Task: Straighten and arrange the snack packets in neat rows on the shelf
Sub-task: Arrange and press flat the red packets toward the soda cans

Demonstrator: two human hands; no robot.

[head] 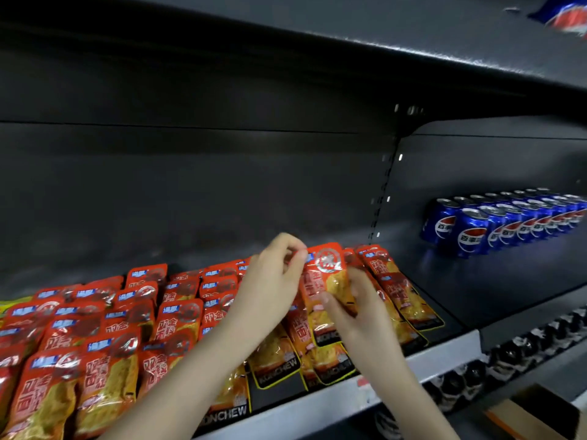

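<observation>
Red-orange foil snack packet (328, 268) at 5 o'clock from frame centre, over the end column on the shelf (444, 354). Pinched at its top corner by left hand (273, 277); clasped at mid-body by right hand (352, 309). Held at two points, probably to keep the film flat while squaring it to neighbours. Overlapped packet rows (111, 328) at 8 o'clock, labels up. Blue cans (495, 223) at 3 o'clock, well apart.
</observation>
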